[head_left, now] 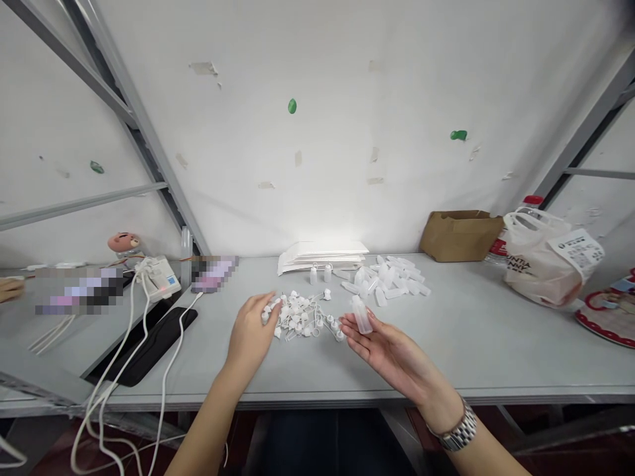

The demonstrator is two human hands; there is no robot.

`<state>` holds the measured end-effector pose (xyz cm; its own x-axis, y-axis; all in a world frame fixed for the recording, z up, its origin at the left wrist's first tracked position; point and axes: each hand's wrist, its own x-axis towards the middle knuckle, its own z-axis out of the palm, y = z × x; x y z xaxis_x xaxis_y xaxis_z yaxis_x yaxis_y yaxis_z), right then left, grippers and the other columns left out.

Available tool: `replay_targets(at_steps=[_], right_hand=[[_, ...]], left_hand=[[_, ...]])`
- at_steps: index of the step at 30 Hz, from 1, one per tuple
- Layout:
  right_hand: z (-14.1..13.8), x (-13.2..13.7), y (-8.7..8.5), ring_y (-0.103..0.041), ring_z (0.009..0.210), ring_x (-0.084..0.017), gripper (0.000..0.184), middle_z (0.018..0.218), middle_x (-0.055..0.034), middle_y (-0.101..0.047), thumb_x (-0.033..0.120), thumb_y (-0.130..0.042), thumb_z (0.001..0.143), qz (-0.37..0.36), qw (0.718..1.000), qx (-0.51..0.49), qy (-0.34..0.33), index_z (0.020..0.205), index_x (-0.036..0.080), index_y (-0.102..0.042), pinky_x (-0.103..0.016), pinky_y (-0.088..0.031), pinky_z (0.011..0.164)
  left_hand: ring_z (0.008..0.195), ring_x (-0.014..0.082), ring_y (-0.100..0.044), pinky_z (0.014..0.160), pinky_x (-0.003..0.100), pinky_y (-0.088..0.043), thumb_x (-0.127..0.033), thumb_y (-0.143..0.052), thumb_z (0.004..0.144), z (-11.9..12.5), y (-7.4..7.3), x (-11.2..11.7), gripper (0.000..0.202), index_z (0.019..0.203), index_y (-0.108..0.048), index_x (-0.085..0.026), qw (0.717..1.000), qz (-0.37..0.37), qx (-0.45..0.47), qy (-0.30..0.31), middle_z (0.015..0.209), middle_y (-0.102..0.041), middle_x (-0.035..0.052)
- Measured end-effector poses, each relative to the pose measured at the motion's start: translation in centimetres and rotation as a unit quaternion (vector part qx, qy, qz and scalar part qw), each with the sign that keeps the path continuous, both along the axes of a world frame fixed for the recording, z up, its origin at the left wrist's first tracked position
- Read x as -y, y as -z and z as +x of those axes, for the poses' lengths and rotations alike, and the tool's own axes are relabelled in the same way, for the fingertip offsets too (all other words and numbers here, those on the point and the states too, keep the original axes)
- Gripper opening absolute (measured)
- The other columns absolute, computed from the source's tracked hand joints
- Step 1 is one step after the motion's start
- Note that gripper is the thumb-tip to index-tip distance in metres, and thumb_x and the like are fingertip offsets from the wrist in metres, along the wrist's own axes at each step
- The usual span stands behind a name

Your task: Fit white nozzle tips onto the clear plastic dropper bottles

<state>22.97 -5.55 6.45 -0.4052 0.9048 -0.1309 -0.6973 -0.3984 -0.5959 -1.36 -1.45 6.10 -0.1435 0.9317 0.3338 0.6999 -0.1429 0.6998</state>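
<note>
In my right hand [384, 347], palm up with a metal-banded watch on the wrist, a small translucent plastic bottle [362, 316] is held between thumb and fingers. My left hand [252, 330] reaches over the left edge of a heap of white plastic caps [297, 316], some with ring loops. Its thumb and fingers close around a white cap [268, 309], partly hidden by them. A few capped bottles [335, 326] lie between the heap and my right hand. Behind, two small capped bottles [320, 274] stand upright, beside a pile of loose translucent bottles [389, 277].
White paper sheets [322, 254] are stacked against the wall. To the right are a brown paper box [461, 236] and a white plastic bag [540, 264]. At left lie a black phone-like slab [153, 350], white cables [131, 317] and a power strip [161, 277]. Another person's hand [10, 288] shows far left.
</note>
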Motion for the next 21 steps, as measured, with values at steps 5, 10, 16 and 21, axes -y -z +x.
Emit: replay_targets(at_steps=[5,10,16,21], right_hand=[[0.0,0.0,-0.2,-0.062,0.1,-0.018,0.022,0.1,-0.0101,-0.068,0.024,-0.055,0.088,0.001,1.0,0.013,0.013,0.092,0.008,-0.07,-0.028,-0.048,0.092],[-0.1,0.2,0.0,-0.063,0.098,-0.018,0.021,0.1,-0.0099,-0.069,0.024,-0.057,0.087,0.008,0.999,0.027,0.03,0.09,0.009,-0.071,-0.028,-0.047,0.093],[-0.1,0.7,-0.7,-0.061,0.102,-0.02,0.023,0.104,-0.0112,-0.069,0.028,-0.059,0.085,0.058,0.996,0.05,0.054,0.09,0.01,-0.072,-0.032,-0.044,0.098],[-0.2,1.9,-1.8,-0.06,0.104,-0.022,0.026,0.107,-0.0107,-0.068,0.033,-0.056,0.086,0.132,0.983,0.097,0.082,0.095,0.013,-0.072,-0.037,-0.042,0.1]], left_hand=[[0.088,0.0229,-0.061,0.08,0.036,-0.046,-0.041,-0.045,0.08,-1.5,0.3,-0.7,0.035,0.097,-0.065,-0.019,0.996,-0.039,-0.083,-0.021,0.099,-0.064,0.0077],[0.077,0.0227,-0.063,0.068,0.032,-0.045,-0.042,-0.052,0.075,-1.9,0.2,-0.5,0.026,0.078,-0.067,-0.022,0.989,-0.097,-0.11,0.006,0.085,-0.067,0.0048],[0.078,0.0218,-0.062,0.07,0.031,-0.045,-0.041,-0.056,0.073,-1.3,0.0,-0.1,0.023,0.081,-0.066,-0.022,0.984,-0.13,-0.111,0.054,0.083,-0.067,0.0034],[0.084,0.0204,-0.06,0.077,0.033,-0.046,-0.031,-0.05,0.079,0.6,0.7,0.3,0.025,0.096,-0.067,-0.026,0.98,-0.1,-0.102,0.137,0.091,-0.064,0.0031]])
